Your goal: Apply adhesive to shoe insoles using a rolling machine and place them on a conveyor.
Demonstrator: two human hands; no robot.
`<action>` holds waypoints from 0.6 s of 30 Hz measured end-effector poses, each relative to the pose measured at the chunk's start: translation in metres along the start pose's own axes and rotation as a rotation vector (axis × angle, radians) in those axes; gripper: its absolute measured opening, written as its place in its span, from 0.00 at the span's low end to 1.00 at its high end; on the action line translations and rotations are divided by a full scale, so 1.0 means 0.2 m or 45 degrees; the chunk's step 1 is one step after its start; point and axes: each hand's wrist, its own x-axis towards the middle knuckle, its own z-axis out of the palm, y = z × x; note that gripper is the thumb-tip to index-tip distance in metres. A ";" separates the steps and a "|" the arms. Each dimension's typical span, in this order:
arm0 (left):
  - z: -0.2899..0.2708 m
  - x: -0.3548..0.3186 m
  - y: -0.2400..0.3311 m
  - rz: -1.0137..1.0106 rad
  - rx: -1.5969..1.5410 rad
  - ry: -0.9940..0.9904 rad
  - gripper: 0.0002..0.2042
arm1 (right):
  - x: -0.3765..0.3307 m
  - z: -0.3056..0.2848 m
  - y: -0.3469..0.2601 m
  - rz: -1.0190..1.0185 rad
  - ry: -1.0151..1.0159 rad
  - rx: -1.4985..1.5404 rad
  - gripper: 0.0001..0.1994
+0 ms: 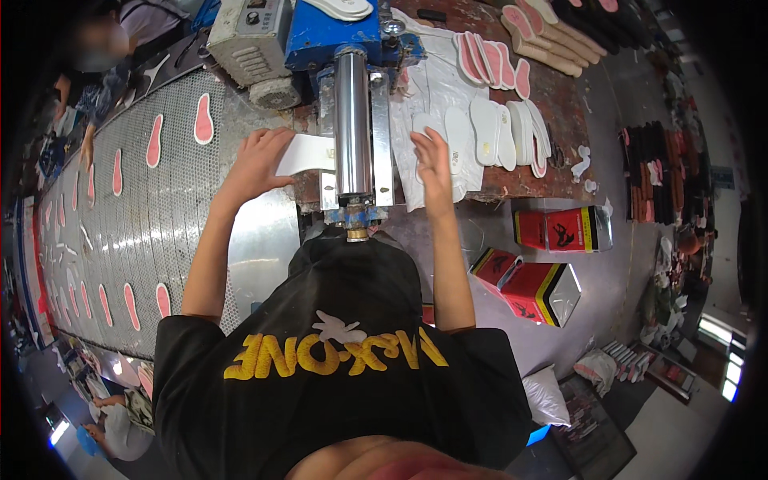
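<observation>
A white insole (pixel 308 154) lies flat with one end at the shiny metal roller (pixel 353 120) of the blue press machine in front of me. My left hand (pixel 258 164) grips its other end, fingers above and thumb near the lower edge. To the right of the roller my right hand (pixel 433 164) is raised with its fingers apart, nothing visible in it. Below and beside that hand, white insoles (pixel 458 140) rest on a white plastic sheet (pixel 412 88); one is partly hidden behind the fingers.
A mesh conveyor (pixel 96 232) on the left carries several pink insoles with white rims (pixel 204 120). A grey control box (pixel 252 40) stands beside the blue machine (pixel 332 32). Stacked insoles (pixel 520 132) lie on the worn table; red boxes (pixel 532 284) are to the right. A person's hand (pixel 86 148) is at the far left.
</observation>
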 end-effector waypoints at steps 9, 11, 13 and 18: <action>0.22 -0.47 -0.25 -0.733 -1.409 0.025 0.38 | -0.54 -0.58 0.65 0.654 -0.158 -0.698 0.12; 0.28 -0.59 -0.19 -0.863 -1.996 0.232 0.35 | -0.72 -0.65 0.79 0.944 -0.166 -0.627 0.10; 0.36 -0.64 -0.11 -0.873 -2.172 0.449 0.33 | -0.87 -0.66 0.91 1.200 -0.185 -0.608 0.10; 0.43 -0.64 0.00 -0.492 -2.541 0.854 0.33 | -1.06 -0.64 1.05 0.973 -0.473 -0.662 0.07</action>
